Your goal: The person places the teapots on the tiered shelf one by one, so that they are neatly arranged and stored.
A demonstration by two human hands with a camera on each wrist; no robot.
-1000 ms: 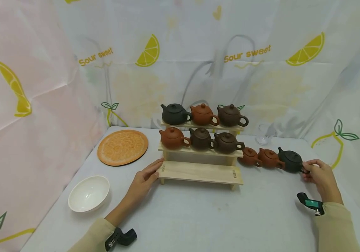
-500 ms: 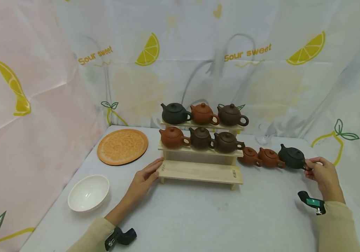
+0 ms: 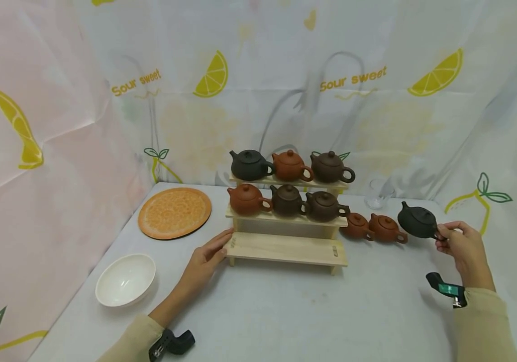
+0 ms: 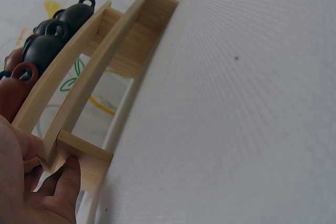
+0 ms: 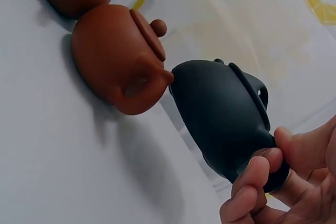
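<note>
Rightmost teapot (image 3: 415, 222) has risen, apparently off the table (image 3: 285, 314).

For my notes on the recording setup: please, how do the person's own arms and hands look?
The left sleeve and right sleeve are plain beige. The left wrist device and right wrist device are black and curved; the right one shows a green patch. The left hand and right hand wear no gloves.

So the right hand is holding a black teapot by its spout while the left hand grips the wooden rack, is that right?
Not quite: the right hand holds the black teapot by its handle, not its spout, as the right wrist view shows. The left hand does grip the wooden rack.
</note>
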